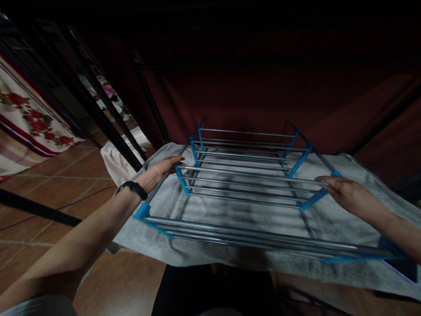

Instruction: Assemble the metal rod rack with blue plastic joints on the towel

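A folded metal rack (250,184) with grey bars and blue plastic joints lies flat on a pale grey towel (230,254). My left hand (161,171) rests on the rack's left side rail, fingers curled over a blue joint; a black band sits on that wrist. My right hand (338,189) grips the right side rail at another blue joint. Both arms reach forward over the rack's near edge.
Dark red fabric (250,96) hangs behind the rack. Black metal posts (98,114) slant at the left. A floral cloth (29,118) hangs at far left above a brown tiled floor (59,184). A striped rug (118,158) lies beside the towel.
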`<act>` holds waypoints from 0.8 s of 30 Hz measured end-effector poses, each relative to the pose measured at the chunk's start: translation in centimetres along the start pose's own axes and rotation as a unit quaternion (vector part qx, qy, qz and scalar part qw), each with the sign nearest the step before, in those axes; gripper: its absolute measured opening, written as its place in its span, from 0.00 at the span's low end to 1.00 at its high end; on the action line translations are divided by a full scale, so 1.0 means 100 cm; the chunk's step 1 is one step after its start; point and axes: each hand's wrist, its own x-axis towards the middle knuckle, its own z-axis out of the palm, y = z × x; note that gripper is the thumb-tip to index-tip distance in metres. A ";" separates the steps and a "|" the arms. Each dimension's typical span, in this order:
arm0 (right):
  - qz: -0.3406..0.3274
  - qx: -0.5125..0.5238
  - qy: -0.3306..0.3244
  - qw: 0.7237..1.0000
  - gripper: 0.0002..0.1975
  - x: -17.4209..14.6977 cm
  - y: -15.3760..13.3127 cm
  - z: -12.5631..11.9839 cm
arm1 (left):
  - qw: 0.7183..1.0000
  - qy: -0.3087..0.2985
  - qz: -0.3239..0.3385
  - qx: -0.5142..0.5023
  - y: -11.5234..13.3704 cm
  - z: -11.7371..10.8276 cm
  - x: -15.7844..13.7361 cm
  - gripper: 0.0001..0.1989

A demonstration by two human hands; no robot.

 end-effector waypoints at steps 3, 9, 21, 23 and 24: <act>0.033 0.029 0.004 0.999 0.18 0.002 -0.002 -0.001 | 0.984 0.081 0.107 0.118 0.013 -0.002 -0.003 0.15; 0.105 0.157 0.023 0.982 0.20 0.009 -0.011 -0.013 | 0.859 -0.055 0.381 0.338 0.072 0.056 -0.027 0.14; 0.117 0.230 0.107 0.960 0.37 0.021 -0.007 -0.005 | 0.698 -0.275 0.511 0.419 0.097 0.363 -0.079 0.19; 0.115 0.252 0.103 0.955 0.37 0.021 -0.004 -0.005 | 0.701 -0.277 0.511 0.412 0.096 0.389 -0.081 0.18; 0.112 0.266 0.099 0.952 0.38 0.021 -0.002 -0.006 | 0.700 -0.280 0.514 0.410 0.095 0.398 -0.082 0.17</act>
